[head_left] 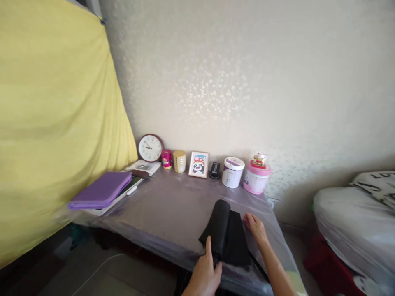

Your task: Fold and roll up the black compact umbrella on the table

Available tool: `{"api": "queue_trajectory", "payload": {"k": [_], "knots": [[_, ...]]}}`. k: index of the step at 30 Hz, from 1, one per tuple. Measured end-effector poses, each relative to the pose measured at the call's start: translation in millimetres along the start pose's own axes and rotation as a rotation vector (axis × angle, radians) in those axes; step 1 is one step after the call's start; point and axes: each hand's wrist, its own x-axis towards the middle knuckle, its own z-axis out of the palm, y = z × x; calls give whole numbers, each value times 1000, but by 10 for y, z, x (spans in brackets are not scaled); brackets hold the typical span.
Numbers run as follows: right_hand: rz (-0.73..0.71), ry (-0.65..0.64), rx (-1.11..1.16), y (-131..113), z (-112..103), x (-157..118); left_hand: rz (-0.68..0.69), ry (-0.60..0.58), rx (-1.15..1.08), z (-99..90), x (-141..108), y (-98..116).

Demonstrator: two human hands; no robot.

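A black roll (221, 222) with a rounded far end lies near the table's front right edge. A flat black flap (237, 242) spreads out on its right side, and a smaller corner sticks out on the left. What kind of article it is, I cannot make out for sure. My left hand (206, 269) is closed around the near end of the roll, its index finger stretched along the side. At the flap's far right corner, my right hand (254, 226) rests with curled fingers; anything between them is hidden. A thin black strap (258, 266) runs below my right forearm.
Along the wall stand a clock (151, 148), a pink can (166, 159), a yellow-lidded jar (179, 161), a framed panda picture (199, 164), a black device (214, 170) and two tubs (233, 172). A purple folder (101, 190) lies left, beside a yellow curtain (61, 102).
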Motion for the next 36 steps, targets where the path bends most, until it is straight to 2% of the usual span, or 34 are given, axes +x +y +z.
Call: {"api": "queue_trajectory", "payload": {"k": [3,7,14,20,25,32,36], "knots": [[166,-105,240,-17,-94,-296,-10,-25,-49,6,-11,-10],[218,-156,210,-144,-72,-528,-65,-106,-143,11,-22,5],[11,-138,-184,-352,-9,-582,-13,-101,-208,39,-9,-28],[-21,-101,-354,-349,91,-564,-4,-103,-211,39,-7,-35],[-105,-113,-309,-339,172,-510,-14,-100,-192,41,-2,-26],[-143,-78,-195,-548,382,-448,-30,-89,-77,0,-30,23],[-149,-106,-212,-645,512,-431,-30,-50,6,-36,-49,71]]}}
